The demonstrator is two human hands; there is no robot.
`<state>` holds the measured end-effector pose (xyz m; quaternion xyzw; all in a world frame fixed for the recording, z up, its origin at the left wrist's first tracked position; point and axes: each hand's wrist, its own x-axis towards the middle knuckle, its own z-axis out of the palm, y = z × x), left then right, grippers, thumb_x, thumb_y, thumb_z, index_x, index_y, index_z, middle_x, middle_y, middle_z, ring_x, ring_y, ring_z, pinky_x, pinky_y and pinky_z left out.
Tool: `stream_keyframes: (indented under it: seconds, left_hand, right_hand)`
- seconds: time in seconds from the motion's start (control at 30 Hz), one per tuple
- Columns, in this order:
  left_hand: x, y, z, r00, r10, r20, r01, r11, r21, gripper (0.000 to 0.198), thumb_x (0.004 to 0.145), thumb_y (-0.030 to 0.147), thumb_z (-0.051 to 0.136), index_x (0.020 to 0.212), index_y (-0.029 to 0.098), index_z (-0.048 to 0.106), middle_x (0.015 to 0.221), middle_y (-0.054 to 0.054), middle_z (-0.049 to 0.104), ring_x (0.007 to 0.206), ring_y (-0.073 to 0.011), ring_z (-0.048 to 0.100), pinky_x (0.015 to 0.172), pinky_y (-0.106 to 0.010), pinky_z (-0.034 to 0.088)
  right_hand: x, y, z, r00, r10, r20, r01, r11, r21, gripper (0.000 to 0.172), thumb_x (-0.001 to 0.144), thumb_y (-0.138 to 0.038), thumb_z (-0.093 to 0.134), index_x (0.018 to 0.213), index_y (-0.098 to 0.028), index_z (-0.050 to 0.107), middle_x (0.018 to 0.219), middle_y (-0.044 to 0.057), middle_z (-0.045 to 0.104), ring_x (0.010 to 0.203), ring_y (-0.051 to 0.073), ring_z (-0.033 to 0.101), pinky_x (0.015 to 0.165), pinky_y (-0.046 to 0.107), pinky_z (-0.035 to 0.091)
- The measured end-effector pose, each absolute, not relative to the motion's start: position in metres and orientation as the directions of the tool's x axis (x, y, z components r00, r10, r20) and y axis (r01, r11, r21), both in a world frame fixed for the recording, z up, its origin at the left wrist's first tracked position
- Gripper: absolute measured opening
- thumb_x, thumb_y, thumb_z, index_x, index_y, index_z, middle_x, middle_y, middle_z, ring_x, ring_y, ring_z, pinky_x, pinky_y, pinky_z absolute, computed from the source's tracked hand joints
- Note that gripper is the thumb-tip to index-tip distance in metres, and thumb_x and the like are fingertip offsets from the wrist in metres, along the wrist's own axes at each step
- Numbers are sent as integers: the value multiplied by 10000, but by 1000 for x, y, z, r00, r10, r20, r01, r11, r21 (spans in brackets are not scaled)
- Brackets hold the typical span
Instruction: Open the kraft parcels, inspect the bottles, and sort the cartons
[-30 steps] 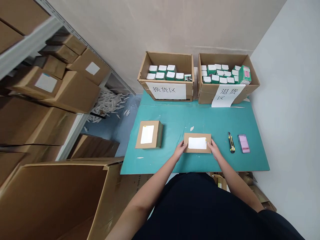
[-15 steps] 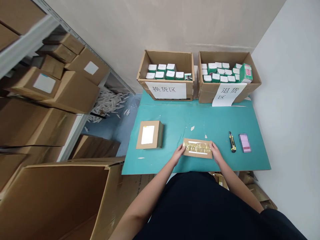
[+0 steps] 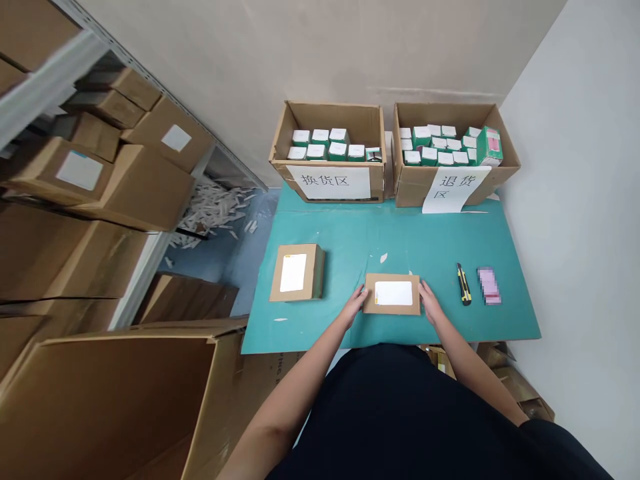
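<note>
A small, flat cardboard box (image 3: 393, 309) with a white label facing up is in front of me at the table's near edge. My left hand (image 3: 354, 305) holds its left end, fingers closed on the edge. At the opposite end, my right hand (image 3: 431, 303) grips the right side of the same box. The underside of the box is hidden. Left of my hands stands a taller cardboard box (image 3: 293, 273) bearing a white label. To the right lies a black and yellow box cutter (image 3: 463, 284), and beside it a blurred pink item (image 3: 489, 286).
At the back of the green table (image 3: 350, 230) stand two open cartons (image 3: 327, 182) (image 3: 410, 188) with paper signs, holding several green-and-white small boxes. Shelves of cardboard boxes (image 3: 145, 180) line the left. A large open carton (image 3: 110, 400) is at lower left. A white wall bounds the right.
The box in my hands has been turned over: its taped side faced up before, and its white label does now. Both hands remain at its ends. The view has shifted slightly.
</note>
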<state>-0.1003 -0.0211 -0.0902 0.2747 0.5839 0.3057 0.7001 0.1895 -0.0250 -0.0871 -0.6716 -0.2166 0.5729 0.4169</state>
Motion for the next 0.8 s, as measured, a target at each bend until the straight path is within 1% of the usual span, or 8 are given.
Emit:
stream_keyframes:
  seconds: [0.13, 0.3, 0.37, 0.43, 0.53, 0.6, 0.67, 0.8]
  left_hand:
    - [-94, -13, -91, 104, 862, -496, 34, 495, 868, 762, 759, 473, 790, 1436, 227, 543, 1443, -151, 583, 1253, -331, 599, 1075, -501, 465]
    - [-107, -29, -87, -31, 964, -263, 176, 264, 948, 646, 772, 278, 719, 1394, 254, 548, 1476, -106, 549, 1404, -295, 474, 1207, -486, 324]
    - [-113, -40, -85, -69, 971, -229, 193, 238, 952, 607, 763, 251, 705, 1353, 256, 562, 1440, -97, 576, 1406, -288, 474, 1220, -475, 308]
    - [-116, -49, -85, -72, 962, -262, 155, 270, 950, 615, 736, 258, 723, 1328, 245, 557, 1399, -109, 598, 1377, -298, 505, 1180, -476, 367]
    - [-118, -58, -85, -46, 944, -328, 62, 330, 942, 649, 713, 314, 763, 1317, 235, 541, 1388, -125, 603, 1350, -304, 535, 1133, -470, 423]
    - [-119, -62, -83, -22, 942, -335, 29, 336, 941, 651, 722, 376, 775, 1316, 237, 550, 1414, -126, 596, 1358, -300, 533, 1156, -472, 401]
    - [-120, -64, -76, 16, 947, -320, 27, 319, 947, 658, 731, 438, 780, 1322, 238, 571, 1447, -123, 586, 1382, -303, 517, 1184, -479, 370]
    - [-118, -65, -54, 99, 958, -269, 76, 262, 962, 584, 775, 501, 765, 1295, 257, 658, 1471, -104, 594, 1436, -311, 470, 1241, -496, 285]
  right_hand:
    - [186, -16, -72, 178, 858, -482, -134, -464, -876, 684, 720, -626, 767, 1312, -309, 637, 1359, 59, 678, 1277, 295, 607, 1089, 439, 481]
    - [185, -24, -60, 241, 846, -476, -172, -445, -879, 613, 804, -680, 651, 1288, -312, 572, 1206, 51, 706, 1123, 263, 665, 867, 379, 584]
    - [181, -28, -62, 241, 842, -482, -128, -464, -876, 607, 790, -661, 672, 1259, -289, 578, 1134, 60, 711, 1060, 266, 675, 842, 377, 586]
    - [176, -31, -67, 236, 860, -453, -30, -459, -888, 656, 767, -613, 707, 1301, -259, 567, 1119, 85, 701, 1025, 281, 677, 863, 404, 580]
    - [172, -39, -73, 211, 928, -308, 229, -353, -907, 666, 815, -517, 654, 1413, -249, 532, 1324, 126, 606, 1176, 305, 621, 982, 461, 540]
    - [174, -47, -75, 154, 967, -204, 443, -252, -860, 561, 872, -436, 578, 1410, -276, 571, 1449, 111, 515, 1322, 306, 527, 1093, 487, 466]
    - [179, -57, -74, 101, 985, -141, 600, -173, -781, 488, 919, -371, 506, 1391, -307, 613, 1480, 87, 492, 1384, 300, 463, 1159, 506, 394]
    - [197, -69, -73, 96, 993, -71, 731, -119, -672, 496, 963, -328, 432, 1430, -346, 598, 1494, 72, 494, 1392, 307, 436, 1165, 545, 362]
